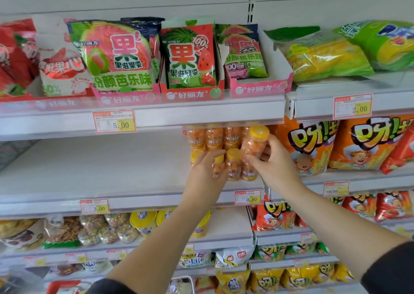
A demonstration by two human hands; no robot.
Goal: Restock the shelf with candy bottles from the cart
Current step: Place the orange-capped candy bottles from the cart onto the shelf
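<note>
Head view: looking at a shop rack, both forearms reaching up to the middle shelf (89,170).
Stocked bottles (209,139): clear, filled with orange candy and capped in yellow, grouped at the right end of that shelf, one row standing on top of another.
Right hand (272,161): raised at the right edge of the group, palm turned towards it.
Right-hand bottle (255,143): tilted, cap up and to the right, level with the upper row and touching it.
Right fingers (248,159): curled round the lower half of this bottle from beneath, thumb on the near side; the cap and upper body stand clear of the grip.
Left hand (207,170): back towards the camera, at the left edge of the lower row.
Left-hand bottle (218,167): upright, pressed in against the lower row.
Left fingers (215,153): bent over the top towards the right and closed on this bottle; only its cap and right side show past the palm.
Price tag (247,197): on the shelf rail just below the bottles, reading 0.80.
Snack bags (309,145): orange, just beside the bottles on the right.
Gummy bags (190,56): on the shelf above, in pink display boxes.
</note>
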